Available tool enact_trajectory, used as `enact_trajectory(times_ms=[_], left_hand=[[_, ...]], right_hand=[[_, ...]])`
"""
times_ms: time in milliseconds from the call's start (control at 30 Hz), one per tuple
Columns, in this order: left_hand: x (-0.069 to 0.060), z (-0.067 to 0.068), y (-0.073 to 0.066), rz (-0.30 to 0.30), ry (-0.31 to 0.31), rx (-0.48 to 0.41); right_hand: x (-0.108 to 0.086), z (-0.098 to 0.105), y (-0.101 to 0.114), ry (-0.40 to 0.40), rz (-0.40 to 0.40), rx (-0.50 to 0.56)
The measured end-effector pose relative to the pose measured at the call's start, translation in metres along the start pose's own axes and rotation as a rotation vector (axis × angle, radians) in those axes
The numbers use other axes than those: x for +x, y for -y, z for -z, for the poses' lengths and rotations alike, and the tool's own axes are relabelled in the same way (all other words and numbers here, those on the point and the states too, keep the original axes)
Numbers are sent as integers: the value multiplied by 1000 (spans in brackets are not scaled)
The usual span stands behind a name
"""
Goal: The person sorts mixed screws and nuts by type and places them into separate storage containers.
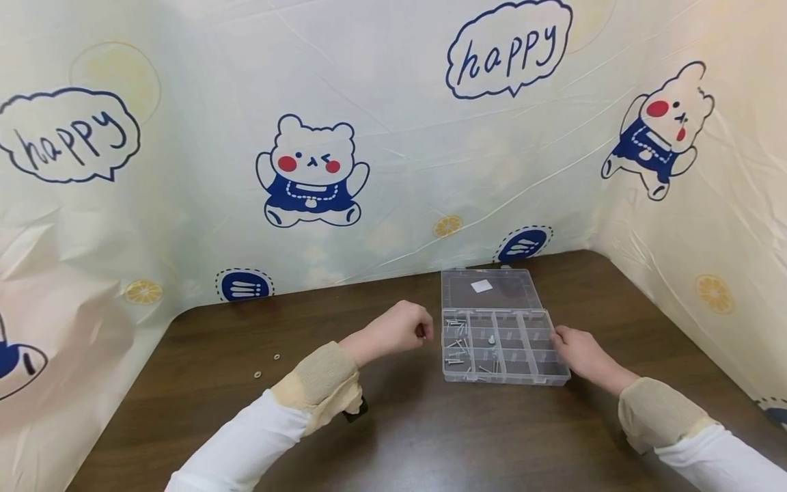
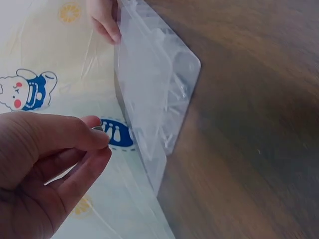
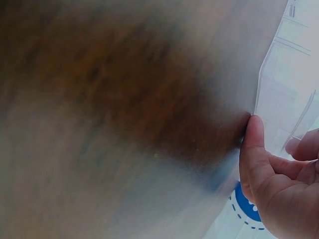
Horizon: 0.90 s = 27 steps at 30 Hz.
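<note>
A clear divided plastic box (image 1: 532,378) lies on the table with its lid (image 1: 501,290) folded back. Screws (image 1: 456,345) fill its left column, and a bolt (image 1: 492,339) stands in a middle compartment. Just left of the box is my left hand (image 1: 393,331); in the left wrist view that hand (image 2: 55,159) pinches a small metallic piece (image 2: 98,129) between thumb and fingers, mostly hidden. My right hand (image 1: 584,352) holds the box's right edge; in the right wrist view the thumb and fingers of this hand (image 3: 284,184) are at the box side (image 3: 271,89).
Two small rings (image 1: 277,357) lie on the brown table (image 1: 430,437) to the left of my left arm. A white label (image 1: 482,286) is on the lid. A printed curtain (image 1: 399,137) hangs behind the table and along both sides.
</note>
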<state>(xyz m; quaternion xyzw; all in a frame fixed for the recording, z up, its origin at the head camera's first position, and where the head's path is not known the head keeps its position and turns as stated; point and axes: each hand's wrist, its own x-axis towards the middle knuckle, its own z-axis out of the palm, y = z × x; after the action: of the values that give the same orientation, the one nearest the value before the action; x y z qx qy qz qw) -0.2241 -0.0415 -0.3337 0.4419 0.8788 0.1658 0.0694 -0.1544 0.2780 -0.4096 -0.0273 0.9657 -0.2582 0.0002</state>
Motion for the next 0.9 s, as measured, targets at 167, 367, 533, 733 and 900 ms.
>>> enact_trajectory(times_ms=[167, 367, 533, 733, 900], left_hand=[[13, -5, -6, 10, 2, -27], [29, -11, -12, 22, 10, -90], [40, -16, -18, 50, -3, -142], [48, -27, -24, 140, -46, -238], [58, -33, -29, 244, -63, -317]], right_hand=[[0, 1, 0, 4, 3, 1], [0, 2, 0, 2, 8, 0], [0, 2, 1, 7, -2, -1], [0, 1, 1, -9, 7, -2], [0, 0, 0, 3, -2, 13]])
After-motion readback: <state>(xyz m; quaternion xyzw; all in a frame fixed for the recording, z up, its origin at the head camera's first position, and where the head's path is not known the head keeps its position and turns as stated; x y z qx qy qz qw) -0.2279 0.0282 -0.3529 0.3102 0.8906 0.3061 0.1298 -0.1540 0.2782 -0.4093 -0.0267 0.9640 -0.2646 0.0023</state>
